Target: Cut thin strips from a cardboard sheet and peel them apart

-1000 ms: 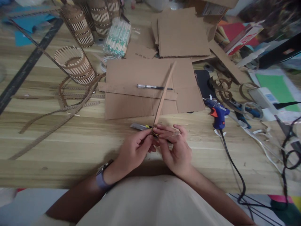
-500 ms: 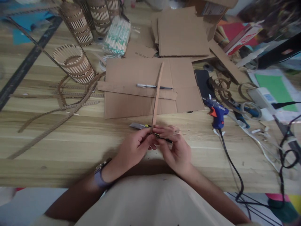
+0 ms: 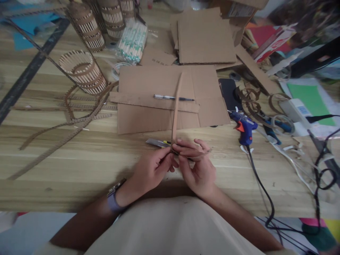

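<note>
A narrow cardboard strip [image 3: 176, 109] rises from between my hands and leans over the flat cardboard sheet [image 3: 143, 122]. My left hand [image 3: 152, 166] pinches the strip's near end between thumb and fingers. My right hand [image 3: 198, 166] is closed on the same end, where a thin peeled layer seems to trail past its fingers. Just beyond my fingers lies a utility knife [image 3: 156, 142], partly hidden by the strip and my hands. A pen [image 3: 172, 97] and a wider cardboard strip [image 3: 156, 102] lie on the sheet.
A blue glue gun [image 3: 245, 127] with a black cord lies to the right, near a phone [image 3: 230, 94]. At left are long corrugated strips [image 3: 61, 141] and a slatted round basket [image 3: 83, 72]. Behind sit bagged sticks [image 3: 132, 42] and stacked cardboard [image 3: 207, 40].
My right hand's fingers have shifted and lifted a little, with a thin piece now showing across them. The left hand keeps its pinch on the cardboard strip.
</note>
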`<state>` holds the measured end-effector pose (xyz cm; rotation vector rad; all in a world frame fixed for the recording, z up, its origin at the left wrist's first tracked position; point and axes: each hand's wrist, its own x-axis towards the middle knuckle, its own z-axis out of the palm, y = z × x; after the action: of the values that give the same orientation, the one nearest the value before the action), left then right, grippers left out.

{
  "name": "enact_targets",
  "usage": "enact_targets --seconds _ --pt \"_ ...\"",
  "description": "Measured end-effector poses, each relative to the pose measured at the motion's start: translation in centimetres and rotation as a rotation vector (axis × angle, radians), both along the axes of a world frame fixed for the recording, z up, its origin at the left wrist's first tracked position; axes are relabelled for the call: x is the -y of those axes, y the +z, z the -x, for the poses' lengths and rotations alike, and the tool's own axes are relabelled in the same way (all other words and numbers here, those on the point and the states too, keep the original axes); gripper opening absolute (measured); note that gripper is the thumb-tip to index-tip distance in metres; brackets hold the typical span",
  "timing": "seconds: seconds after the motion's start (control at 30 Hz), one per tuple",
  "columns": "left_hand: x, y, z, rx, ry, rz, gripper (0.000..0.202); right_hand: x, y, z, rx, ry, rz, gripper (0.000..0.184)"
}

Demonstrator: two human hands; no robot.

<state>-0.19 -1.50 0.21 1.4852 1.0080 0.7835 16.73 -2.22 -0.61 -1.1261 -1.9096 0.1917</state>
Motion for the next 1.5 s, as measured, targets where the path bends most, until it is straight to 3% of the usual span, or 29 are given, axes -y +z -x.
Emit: enact_targets --seconds 0.23,0.43,0.57,0.87,1.2,1.37,1.5 --pt "-0.14 0.13 -0.03 -0.01 -0.037 -0.033 0.025 -0.02 0.1 -0.33 -0.127 0.009 0.004 0.02" --pt "-0.33 0.2 0.02 -0.017 -0.018 0.045 0.029 -0.13 0.03 -0.43 0.011 0.024 -0.034 0.016" --pt "-0.28 0.16 -0.09 -0.06 0.012 -0.001 0.028 -0.27 0.0 -0.28 0.089 -0.001 -0.055 0.015" --pt "0.12 -0.03 -0.1 -0.007 0.0 -0.023 0.028 0.05 0.09 -0.04 0.061 0.008 -0.018 0.017" --pt "0.32 -0.1 0.02 -0.015 -0.042 -0.064 0.027 0.29 -0.47 -0.12 -0.2 -0.013 0.062 0.019" --pt "-0.12 -0.09 0.12 -0.006 0.005 0.066 0.028 0.18 -0.22 -0.15 -0.057 0.041 0.006 0.023" --pt "-0.4 -0.21 0.16 -0.01 0.02 0.021 0.029 -0.16 -0.19 -0.11 0.041 0.006 -0.013 0.019"
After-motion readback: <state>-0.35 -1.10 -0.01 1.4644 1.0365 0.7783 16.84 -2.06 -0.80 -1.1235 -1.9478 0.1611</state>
